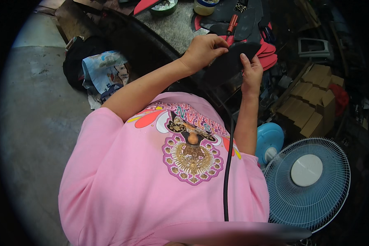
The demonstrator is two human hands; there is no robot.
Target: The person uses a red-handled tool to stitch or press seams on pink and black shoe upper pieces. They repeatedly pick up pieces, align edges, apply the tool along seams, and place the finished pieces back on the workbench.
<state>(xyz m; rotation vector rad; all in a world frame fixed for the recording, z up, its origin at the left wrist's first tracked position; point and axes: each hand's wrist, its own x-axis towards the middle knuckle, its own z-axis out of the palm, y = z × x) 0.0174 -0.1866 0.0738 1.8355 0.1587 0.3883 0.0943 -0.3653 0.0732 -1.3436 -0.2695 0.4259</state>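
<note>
My right hand [251, 74] holds a flat black piece with a rounded end [229, 65], its thumb lying on the face and the fingers behind it. My left hand [205, 51] is closed in a pinch at the upper left edge of that same piece. Whether a small thing is also between those fingertips, I cannot tell. Just beyond the hands a tool with a red handle [232, 25] lies on dark flat pieces [245, 25]. A stack of red flat pieces [268, 56] sits right beside the black one.
A yellowish tub with a blue rim [205, 7] and a green bowl [164, 8] stand on the grey worktop [168, 30]. Two fans are at my right, one white [306, 180], one blue [270, 139]. Cardboard boxes [309, 100] are piled behind them. A black cable [228, 172] hangs over my shirt.
</note>
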